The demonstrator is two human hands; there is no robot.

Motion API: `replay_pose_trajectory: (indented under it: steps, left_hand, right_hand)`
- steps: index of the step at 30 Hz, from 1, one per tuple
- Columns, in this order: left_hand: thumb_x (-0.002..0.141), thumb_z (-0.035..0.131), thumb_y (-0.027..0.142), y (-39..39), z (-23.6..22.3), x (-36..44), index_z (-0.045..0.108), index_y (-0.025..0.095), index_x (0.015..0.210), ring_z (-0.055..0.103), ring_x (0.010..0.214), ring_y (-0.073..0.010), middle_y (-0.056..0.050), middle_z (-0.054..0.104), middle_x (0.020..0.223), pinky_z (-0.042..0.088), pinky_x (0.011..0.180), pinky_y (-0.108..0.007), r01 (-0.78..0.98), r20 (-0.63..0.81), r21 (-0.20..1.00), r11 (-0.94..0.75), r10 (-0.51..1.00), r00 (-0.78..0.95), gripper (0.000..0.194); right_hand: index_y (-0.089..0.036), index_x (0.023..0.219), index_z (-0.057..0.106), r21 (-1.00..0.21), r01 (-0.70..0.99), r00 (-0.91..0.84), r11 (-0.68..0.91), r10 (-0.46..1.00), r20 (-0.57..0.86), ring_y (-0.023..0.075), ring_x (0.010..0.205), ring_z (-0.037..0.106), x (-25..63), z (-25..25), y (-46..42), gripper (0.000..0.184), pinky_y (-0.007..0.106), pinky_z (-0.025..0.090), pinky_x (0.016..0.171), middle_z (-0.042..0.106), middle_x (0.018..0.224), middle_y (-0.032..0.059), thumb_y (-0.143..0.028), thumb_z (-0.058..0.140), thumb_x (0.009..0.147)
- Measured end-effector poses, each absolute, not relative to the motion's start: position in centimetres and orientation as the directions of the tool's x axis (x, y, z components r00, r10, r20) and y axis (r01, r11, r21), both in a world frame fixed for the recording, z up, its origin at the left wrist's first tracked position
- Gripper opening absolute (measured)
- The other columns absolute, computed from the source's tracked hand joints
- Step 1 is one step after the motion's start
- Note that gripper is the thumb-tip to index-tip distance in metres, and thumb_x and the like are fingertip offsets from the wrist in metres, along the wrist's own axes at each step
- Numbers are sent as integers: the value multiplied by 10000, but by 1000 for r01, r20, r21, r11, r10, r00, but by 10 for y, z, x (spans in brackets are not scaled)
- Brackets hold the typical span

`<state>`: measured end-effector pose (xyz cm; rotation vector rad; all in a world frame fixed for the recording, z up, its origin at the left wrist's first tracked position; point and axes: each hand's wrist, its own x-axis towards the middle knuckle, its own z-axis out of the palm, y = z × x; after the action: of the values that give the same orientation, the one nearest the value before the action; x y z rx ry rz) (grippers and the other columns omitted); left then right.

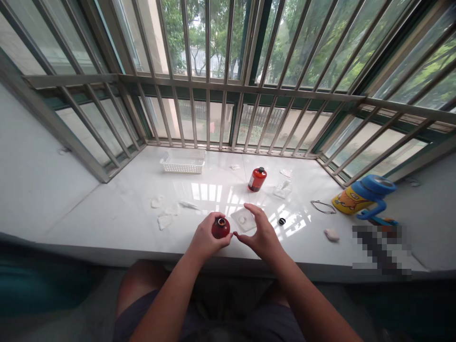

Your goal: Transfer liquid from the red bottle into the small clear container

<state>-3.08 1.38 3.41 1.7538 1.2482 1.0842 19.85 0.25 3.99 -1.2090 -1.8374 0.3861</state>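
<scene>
My left hand is wrapped round a dark red bottle near the front of the sill. The bottle's mouth is uncapped and faces up. Just to its right, my right hand has thumb and fingers spread, with nothing seen between them. Beneath and beyond that hand lies a clear, flat square plastic piece with a round middle. A black ring-shaped cap rests on the sill to the right of my right hand. Farther back stands a second red bottle with its black cap on.
A white basket sits at the back left. Crumpled white tissues lie on the left. At right are a blue and yellow flask, a thin cord loop and a small pinkish lump. Metal bars close off the far side.
</scene>
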Motion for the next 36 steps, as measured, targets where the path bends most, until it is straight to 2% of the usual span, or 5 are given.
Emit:
replay_pose_trajectory:
  steps: [10, 17, 36]
  left_hand:
    - [729, 831, 261, 12, 47, -17, 612, 253, 1195, 693, 1079, -253, -40, 706, 1182, 568, 987, -392, 476, 227, 816, -327, 939, 257, 515]
    - [723, 855, 339, 14, 46, -8, 510, 273, 1321, 691, 1120, -274, -49, 691, 1241, 571, 984, -414, 498, 128, 839, -221, 968, 214, 693]
    - [706, 865, 312, 15, 48, -1, 495, 300, 1364, 713, 1081, -274, -26, 712, 1204, 575, 963, -406, 547, 118, 802, -239, 962, 247, 754]
  right_hand:
    - [-325, 1568, 422, -569, 660, -193, 491, 842, 503, 336, 1454, 504, 199, 39, -1, 894, 566, 494, 1192, 527, 1538, 116, -68, 775, 787]
    - [-314, 1578, 414, -495, 701, -227, 513, 819, 527, 342, 1469, 490, 207, 46, 0, 909, 573, 502, 1191, 518, 1539, 125, -41, 746, 777]
    - [-313, 1643, 315, -276, 759, -402, 590, 758, 514, 381, 1505, 436, 213, 56, 8, 946, 609, 531, 1152, 513, 1565, 139, -21, 700, 830]
